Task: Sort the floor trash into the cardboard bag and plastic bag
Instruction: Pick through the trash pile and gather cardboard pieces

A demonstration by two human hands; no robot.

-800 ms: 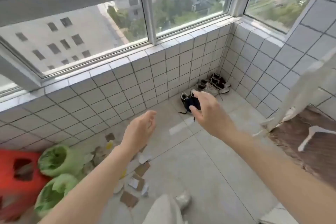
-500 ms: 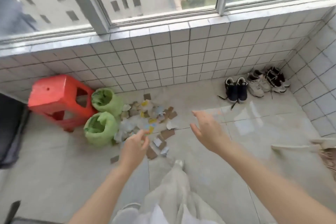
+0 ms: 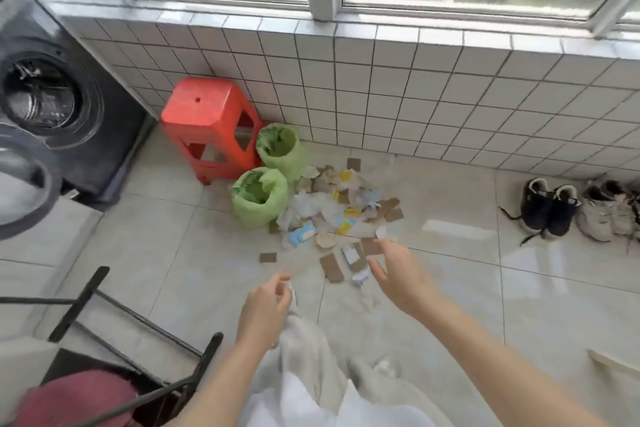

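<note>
A pile of floor trash (image 3: pixel 341 208) lies on the tiles below the window wall: brown cardboard scraps, clear plastic film and small yellow and blue wrappers. Two open green bags stand at its left, one near the wall (image 3: pixel 282 149) and one closer to me (image 3: pixel 259 196). My left hand (image 3: pixel 265 305) hovers above the floor short of the pile, fingers loosely bent, holding nothing. My right hand (image 3: pixel 398 274) reaches out with fingers spread, above the pile's near edge by a cardboard scrap (image 3: pixel 331 267).
A red plastic stool (image 3: pixel 207 125) stands left of the bags against the tiled wall. A dark washing machine (image 3: pixel 52 107) fills the left side, its door open. A black rack (image 3: pixel 114 329) is at lower left. Two pairs of shoes (image 3: pixel 571 208) sit at the right.
The view has swung left and down, bringing the pile, bags, stool and washing machine into view. Both hands have dropped toward the trash pile.
</note>
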